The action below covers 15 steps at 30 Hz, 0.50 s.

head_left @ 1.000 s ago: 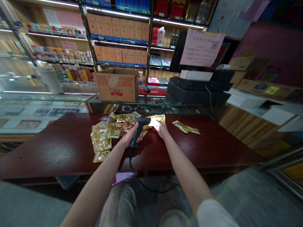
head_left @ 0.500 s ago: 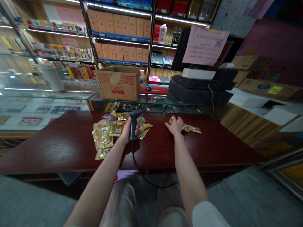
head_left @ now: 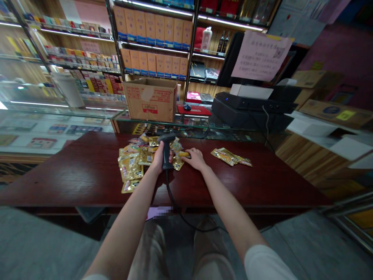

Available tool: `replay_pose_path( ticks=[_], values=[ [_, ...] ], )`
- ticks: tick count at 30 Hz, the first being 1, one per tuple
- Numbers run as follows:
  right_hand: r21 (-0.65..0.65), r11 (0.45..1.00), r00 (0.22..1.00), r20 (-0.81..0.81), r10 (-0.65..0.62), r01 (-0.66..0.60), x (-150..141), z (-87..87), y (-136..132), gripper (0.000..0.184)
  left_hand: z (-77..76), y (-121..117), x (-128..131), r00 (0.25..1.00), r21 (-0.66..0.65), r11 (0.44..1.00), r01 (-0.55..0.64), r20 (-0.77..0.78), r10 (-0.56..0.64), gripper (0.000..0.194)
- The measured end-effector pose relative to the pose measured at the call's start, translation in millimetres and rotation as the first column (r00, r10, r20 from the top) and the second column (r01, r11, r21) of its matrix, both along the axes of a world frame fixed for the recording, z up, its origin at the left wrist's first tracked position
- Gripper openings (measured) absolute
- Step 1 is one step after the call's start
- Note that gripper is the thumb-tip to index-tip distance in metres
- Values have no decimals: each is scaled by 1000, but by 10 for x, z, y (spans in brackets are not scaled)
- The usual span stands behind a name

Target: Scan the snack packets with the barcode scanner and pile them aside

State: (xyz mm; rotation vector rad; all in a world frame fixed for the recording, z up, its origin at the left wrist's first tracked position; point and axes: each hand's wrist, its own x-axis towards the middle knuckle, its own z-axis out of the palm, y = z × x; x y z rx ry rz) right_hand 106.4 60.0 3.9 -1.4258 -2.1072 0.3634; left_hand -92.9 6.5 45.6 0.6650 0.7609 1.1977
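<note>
My left hand point(head_left: 159, 156) grips the handle of a black barcode scanner point(head_left: 166, 149), held upright over a dark red wooden table point(head_left: 87, 175); its cable hangs off the front edge. A heap of gold snack packets point(head_left: 132, 163) lies just left of the scanner. My right hand point(head_left: 196, 158) rests on the table at the heap's right edge, fingers pinched on one small gold packet point(head_left: 184, 154). A separate small group of gold packets point(head_left: 230, 156) lies further right, apart from both hands.
Behind the table runs a glass counter point(head_left: 87, 112) with an open cardboard box point(head_left: 151, 99) and a black till with printer point(head_left: 250, 107). Shelves of boxed goods point(head_left: 151, 39) fill the back wall. A pink paper notice point(head_left: 260, 56) hangs above the till.
My right hand set a gold packet down with the group on the right, then came back left and pinched a packet at the heap. The scanner swung from pointing right to upright.
</note>
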Motion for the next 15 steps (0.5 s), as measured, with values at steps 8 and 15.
replay_pose_path(
  ticks=[8, 15],
  values=[
    [-77, 982, 869, -459, -188, 172, 314, 25, 156, 28, -2, -1, 37, 998, 45, 998, -49, -28, 50, 62],
    [-332, 941, 582, -778, -235, -65, 381, 142, 170, 38, -16, -18, 80, 995, 94, 993, 75, -65, -69, 61]
  ],
)
